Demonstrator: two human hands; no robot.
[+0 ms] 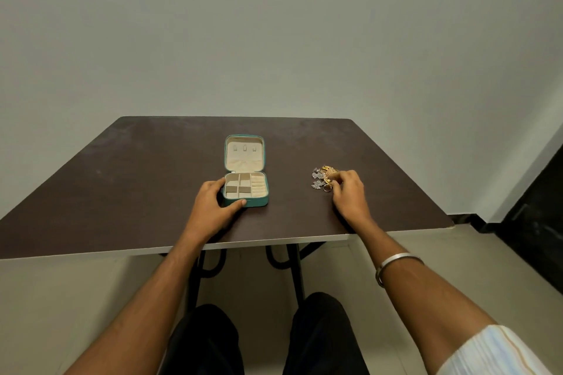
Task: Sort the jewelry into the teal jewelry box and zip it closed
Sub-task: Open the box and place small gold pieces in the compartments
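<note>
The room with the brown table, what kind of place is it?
Probably a plain, bare room indoors: an empty grey wall, a folding-style table on black metal legs, and a smooth pale floor.

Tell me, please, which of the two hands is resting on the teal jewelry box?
The left hand is: its thumb and fingers wrap the near left corner of the open teal jewelry box. The right hand is off at the jewelry pile.

Dark brown table (pixel 152 179), grey wall (pixel 274 24)
</note>
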